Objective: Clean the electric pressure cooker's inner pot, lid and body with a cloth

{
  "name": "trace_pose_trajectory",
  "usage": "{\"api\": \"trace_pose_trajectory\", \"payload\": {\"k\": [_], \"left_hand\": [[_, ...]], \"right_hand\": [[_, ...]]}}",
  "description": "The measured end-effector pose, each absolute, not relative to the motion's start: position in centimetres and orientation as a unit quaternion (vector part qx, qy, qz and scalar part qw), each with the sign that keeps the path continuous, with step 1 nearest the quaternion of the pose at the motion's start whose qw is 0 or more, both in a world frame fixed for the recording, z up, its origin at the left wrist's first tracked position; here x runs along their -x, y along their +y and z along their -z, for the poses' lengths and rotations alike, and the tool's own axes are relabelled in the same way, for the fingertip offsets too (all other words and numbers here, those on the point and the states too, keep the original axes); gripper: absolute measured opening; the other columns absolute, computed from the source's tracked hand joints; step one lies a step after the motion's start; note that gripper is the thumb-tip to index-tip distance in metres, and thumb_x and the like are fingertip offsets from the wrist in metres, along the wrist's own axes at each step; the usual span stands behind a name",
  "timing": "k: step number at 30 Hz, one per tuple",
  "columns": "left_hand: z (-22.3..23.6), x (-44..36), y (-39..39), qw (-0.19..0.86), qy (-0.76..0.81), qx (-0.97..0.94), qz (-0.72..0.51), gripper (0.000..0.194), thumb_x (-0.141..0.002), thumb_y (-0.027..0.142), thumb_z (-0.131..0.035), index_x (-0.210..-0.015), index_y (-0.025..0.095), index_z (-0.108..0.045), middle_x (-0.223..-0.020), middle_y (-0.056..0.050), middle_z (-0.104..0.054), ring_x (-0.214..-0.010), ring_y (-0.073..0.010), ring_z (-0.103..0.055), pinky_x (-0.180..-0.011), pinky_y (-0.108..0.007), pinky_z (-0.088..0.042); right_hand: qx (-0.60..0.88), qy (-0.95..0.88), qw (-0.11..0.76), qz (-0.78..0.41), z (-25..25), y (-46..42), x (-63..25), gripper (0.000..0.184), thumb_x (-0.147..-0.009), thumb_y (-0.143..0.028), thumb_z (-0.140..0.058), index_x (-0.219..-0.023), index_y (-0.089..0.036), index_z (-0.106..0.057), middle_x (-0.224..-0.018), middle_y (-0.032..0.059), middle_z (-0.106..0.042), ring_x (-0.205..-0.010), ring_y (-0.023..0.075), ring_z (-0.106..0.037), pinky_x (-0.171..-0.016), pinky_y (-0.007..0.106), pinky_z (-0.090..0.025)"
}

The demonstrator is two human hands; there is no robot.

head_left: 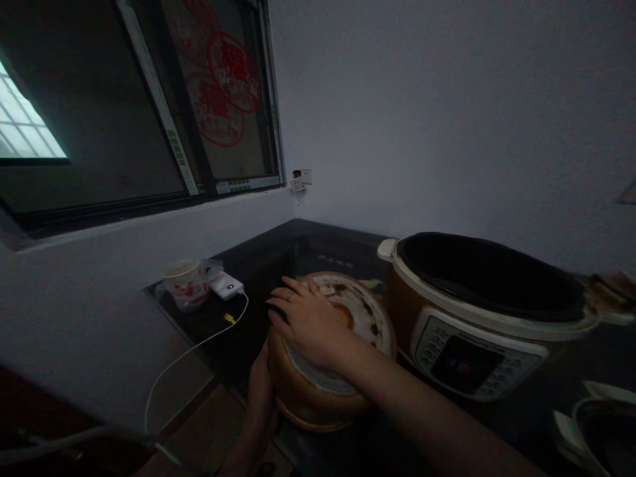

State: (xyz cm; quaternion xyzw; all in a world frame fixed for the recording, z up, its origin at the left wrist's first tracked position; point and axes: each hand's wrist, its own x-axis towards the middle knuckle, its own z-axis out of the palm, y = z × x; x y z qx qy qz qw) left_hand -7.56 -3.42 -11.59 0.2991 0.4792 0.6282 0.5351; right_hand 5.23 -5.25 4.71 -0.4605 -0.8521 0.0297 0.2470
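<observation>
A round brown cooker lid (354, 311) with a stained pale top sits on the dark counter (278, 255), tilted toward me. My right hand (305, 321) lies flat on its top, fingers spread toward the left edge. My left hand (261, 391) presses against the lid's near left side from below. Both hands hold the lid. Just to the right stands an open electric pressure cooker (477, 318) with a dark inner pot and a control panel on its front.
A paper cup in plastic wrap (186, 281) and a white power bank (226, 286) with a white cable (199, 344) lie at the counter's left end. A wall socket (301, 179) sits in the corner, below a dark window (149, 106). Another appliance (599, 424) shows at bottom right.
</observation>
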Motion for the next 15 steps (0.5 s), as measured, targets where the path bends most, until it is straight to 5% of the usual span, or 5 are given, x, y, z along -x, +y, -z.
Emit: {"api": "trace_pose_trajectory", "payload": {"k": [6, 10, 15], "left_hand": [[10.7, 7.0, -4.3, 0.563, 0.493, -0.272, -0.605, 0.03, -0.074, 0.034, -0.066, -0.097, 0.017, -0.072, -0.091, -0.007, -0.075, -0.098, -0.0262, -0.066, -0.089, -0.038, -0.049], [10.7, 7.0, -4.6, 0.558, 0.491, -0.261, -0.616, 0.024, -0.072, 0.034, -0.067, -0.088, 0.016, -0.072, -0.078, -0.005, -0.074, -0.093, -0.0243, -0.066, -0.088, -0.036, -0.049], [10.9, 7.1, -4.7, 0.564, 0.489, -0.243, -0.619, 0.024, -0.068, 0.036, -0.07, -0.081, 0.015, -0.071, -0.065, 0.0, -0.068, -0.065, -0.0179, -0.063, -0.073, -0.032, -0.051]], "right_hand": [[0.584, -0.774, 0.242, 0.008, -4.7, -2.3, -8.5, 0.037, -0.098, -0.029, -0.034, -0.127, -0.019, -0.054, -0.131, 0.0069, -0.058, -0.127, 0.0215, -0.045, -0.112, 0.047, -0.023], [0.672, -0.699, 0.245, -0.001, -3.5, -2.4, -11.8, 0.04, -0.096, -0.028, -0.031, -0.128, -0.016, -0.052, -0.124, 0.0139, -0.061, -0.113, 0.0279, -0.057, -0.1, 0.048, -0.039], [0.7, -0.658, 0.276, -0.03, -1.4, -5.6, -14.2, 0.048, -0.094, -0.029, -0.031, -0.139, -0.013, -0.04, -0.138, 0.0142, -0.049, -0.121, 0.0278, -0.052, -0.098, 0.043, -0.044]]}}
